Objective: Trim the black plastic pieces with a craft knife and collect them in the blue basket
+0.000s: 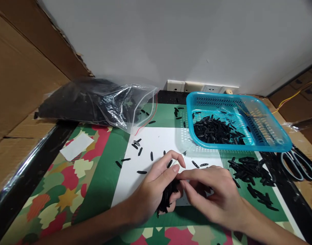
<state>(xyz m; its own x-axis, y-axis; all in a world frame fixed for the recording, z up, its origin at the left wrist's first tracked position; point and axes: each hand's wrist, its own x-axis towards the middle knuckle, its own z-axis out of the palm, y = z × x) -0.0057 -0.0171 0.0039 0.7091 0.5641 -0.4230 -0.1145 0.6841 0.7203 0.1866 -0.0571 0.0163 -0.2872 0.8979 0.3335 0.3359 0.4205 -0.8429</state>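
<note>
My left hand [161,180] is closed around a bunch of small, narrow black pieces [166,198], whose ends stick out below the palm. A thin, pointed metal tip [184,154] shows beyond its curled index finger; the rest of that tool is mostly hidden. Touching the left hand's fingers, my right hand [212,190] pinches at the edge of the bunch with thumb and index finger, and a dark piece shows between them. Several loose black pieces [151,156] lie on the white sheet [127,189] around both hands.
A blue plastic basket [237,148] holds many black pieces at the back right. More pieces lie piled [248,168] in front of it, near scissors [295,166]. A clear zip bag [94,102] of black contents stands back left, beside cardboard [23,51]. Wall sockets [202,87] line the rear.
</note>
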